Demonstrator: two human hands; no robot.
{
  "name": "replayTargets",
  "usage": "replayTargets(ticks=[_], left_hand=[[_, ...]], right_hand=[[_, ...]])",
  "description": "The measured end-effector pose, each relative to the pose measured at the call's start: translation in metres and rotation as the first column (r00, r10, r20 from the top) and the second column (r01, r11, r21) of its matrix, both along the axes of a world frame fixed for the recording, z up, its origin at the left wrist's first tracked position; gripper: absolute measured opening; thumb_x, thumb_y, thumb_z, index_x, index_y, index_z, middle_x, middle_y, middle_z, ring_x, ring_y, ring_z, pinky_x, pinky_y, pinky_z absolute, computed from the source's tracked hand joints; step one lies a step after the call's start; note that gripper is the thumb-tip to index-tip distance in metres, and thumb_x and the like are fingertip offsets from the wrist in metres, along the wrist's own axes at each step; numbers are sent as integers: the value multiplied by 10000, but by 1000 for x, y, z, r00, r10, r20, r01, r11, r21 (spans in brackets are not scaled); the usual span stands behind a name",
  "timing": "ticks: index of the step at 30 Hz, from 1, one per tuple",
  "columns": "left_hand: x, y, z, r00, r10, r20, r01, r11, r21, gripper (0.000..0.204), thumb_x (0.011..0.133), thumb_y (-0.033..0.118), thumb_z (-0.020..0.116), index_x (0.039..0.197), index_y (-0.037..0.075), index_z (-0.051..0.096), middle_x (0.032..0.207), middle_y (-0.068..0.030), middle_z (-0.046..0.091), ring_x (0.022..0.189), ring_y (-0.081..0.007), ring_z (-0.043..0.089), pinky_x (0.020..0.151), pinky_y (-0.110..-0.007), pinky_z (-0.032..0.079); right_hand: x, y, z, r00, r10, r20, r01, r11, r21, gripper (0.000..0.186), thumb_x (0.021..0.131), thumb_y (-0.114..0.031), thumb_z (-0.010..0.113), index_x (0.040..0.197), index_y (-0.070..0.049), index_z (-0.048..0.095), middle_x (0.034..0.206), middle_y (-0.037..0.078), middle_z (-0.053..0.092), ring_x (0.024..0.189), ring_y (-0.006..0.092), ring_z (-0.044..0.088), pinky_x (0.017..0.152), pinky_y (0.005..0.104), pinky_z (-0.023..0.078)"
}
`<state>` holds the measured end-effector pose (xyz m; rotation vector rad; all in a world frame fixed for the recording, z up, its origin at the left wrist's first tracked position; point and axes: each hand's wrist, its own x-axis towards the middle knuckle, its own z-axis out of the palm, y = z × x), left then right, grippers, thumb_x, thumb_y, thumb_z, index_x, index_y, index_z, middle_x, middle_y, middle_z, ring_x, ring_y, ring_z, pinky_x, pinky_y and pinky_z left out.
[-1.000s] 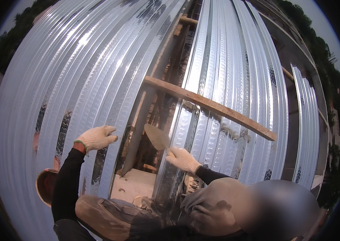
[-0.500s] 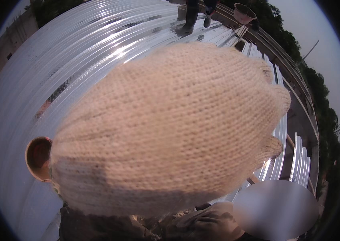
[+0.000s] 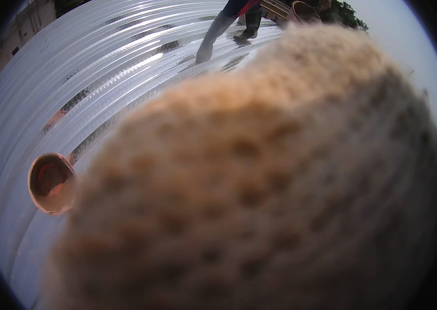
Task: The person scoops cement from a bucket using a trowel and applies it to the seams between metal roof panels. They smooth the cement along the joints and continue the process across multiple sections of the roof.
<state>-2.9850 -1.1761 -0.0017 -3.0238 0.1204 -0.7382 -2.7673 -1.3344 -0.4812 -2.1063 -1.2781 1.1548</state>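
Observation:
A cream knitted glove fills most of the head view, blurred and very close. It appears to cover my left hand point(image 3: 244, 196), raised before the camera. Its fingers cannot be made out, so whether it is open or closed is hidden, as is anything it may hold. Left of the glove is a round reddish-brown bucket point(image 3: 36, 178), mouth toward me, its right side partly covered by the glove. The bucket is over the ribbed metal sheeting point(image 3: 1, 170). My right hand does not show.
Shiny corrugated sheets with dark gaps or reflections stretch across the left and back. Another person in grey boots point(image 3: 213, 39) stands on them at the far side. Beside that person is a second bucket point(image 3: 303, 11). A building point(image 3: 27, 26) rises at the far left; trees point(image 3: 350, 14) are beyond.
My gloved hand has come closer to the camera and now hides my legs and the right-hand sheets. The view has shifted. The other person's legs have moved into a wider stance.

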Motion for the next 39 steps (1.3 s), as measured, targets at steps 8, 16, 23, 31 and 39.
replayTargets(ticks=[8,16,23,31,39], left_hand=[[12,-13,6,1000,7,-13,-7,1000,16,482,1098,441,675,1423,89,726,1446,-147,696,1360,-329,656,1151,-505,520],[21,3,-19,969,116,-217,-112,993,34,453,1093,445,688,1383,103,750,1414,-124,715,1342,-310,667,1129,-486,527],[2,32,-156,722,17,-691,-253,937,-241,332,1080,407,680,1262,146,774,1245,-57,748,1216,-244,715,1011,-428,535],[-19,93,-168,843,240,-482,-490,713,-502,506,1094,468,649,1493,166,730,1465,-113,750,1351,-365,705,1164,-472,554],[-127,230,-210,44,998,-38,-710,5,-704,969,1025,564,788,1732,18,412,1553,-308,624,1406,-380,674,1066,-454,606]], right_hand=[[11,-15,-2,999,-39,4,39,999,21,471,1006,-361,718,1265,33,712,1043,344,739,1028,495,751,907,520,572],[6,-6,-18,998,-43,-46,46,997,58,473,994,-353,729,1257,40,716,1029,347,737,1013,495,755,895,520,573],[-6,-6,-37,992,-96,-83,109,979,172,461,988,-358,738,1226,36,720,1011,341,735,995,511,746,877,532,571],[10,-10,-25,988,-153,-5,151,975,163,380,1006,-319,720,1075,49,659,868,269,657,815,413,642,809,490,544],[5,-8,-34,986,-156,-65,162,981,105,472,1009,-362,721,1189,72,682,954,320,712,923,481,734,839,507,556]])
